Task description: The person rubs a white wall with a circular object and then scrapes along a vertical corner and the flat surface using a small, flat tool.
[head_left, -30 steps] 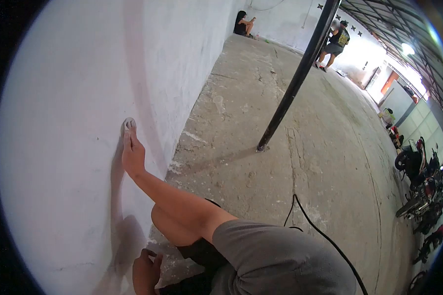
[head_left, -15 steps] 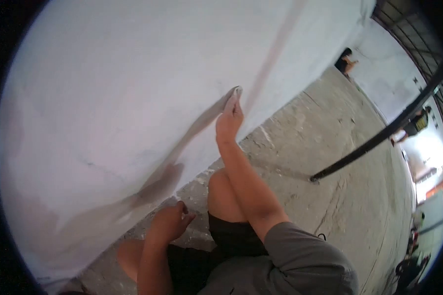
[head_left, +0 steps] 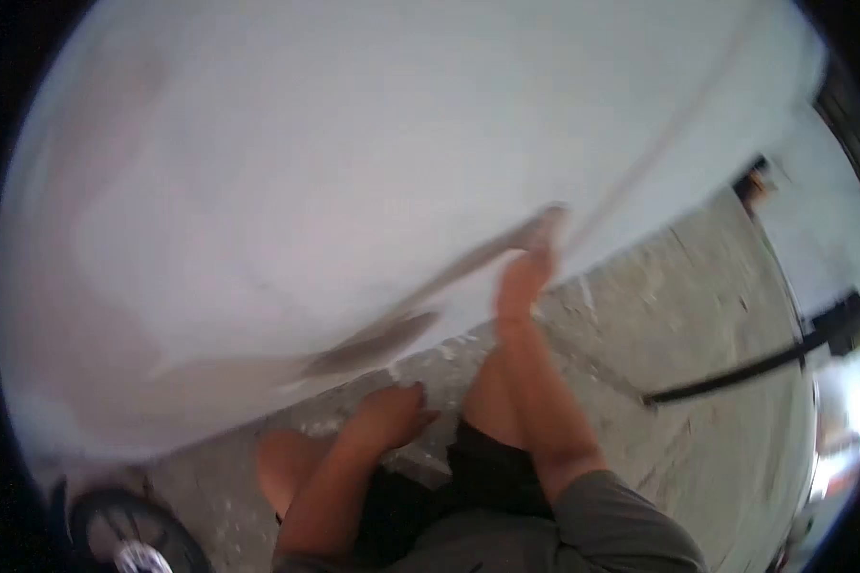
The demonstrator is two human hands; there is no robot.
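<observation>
My right hand (head_left: 527, 277) reaches up to the white wall (head_left: 287, 181), fingers closed together at the wall's lower part. At its fingertips is a small pale folded piece (head_left: 553, 212), blurred by motion; its kind is not clear. A shadow of the arm falls on the wall to the left. Low beside the wall's foot, my left hand (head_left: 392, 417) hangs over my knees, fingers loosely curled and apart from the thumb, with nothing seen in it.
Rough grey concrete floor (head_left: 659, 315) with white spatters runs along the wall's base. A dark post (head_left: 726, 374) stands to the right. At the lower left is a black-tyred wheel (head_left: 84, 523). Another person (head_left: 753, 186) is at the far end, blurred.
My view has swung, so wall, hands and post appear shifted to the right and lower, and a wheel has come into view at lower left. My right hand stays at the wall.
</observation>
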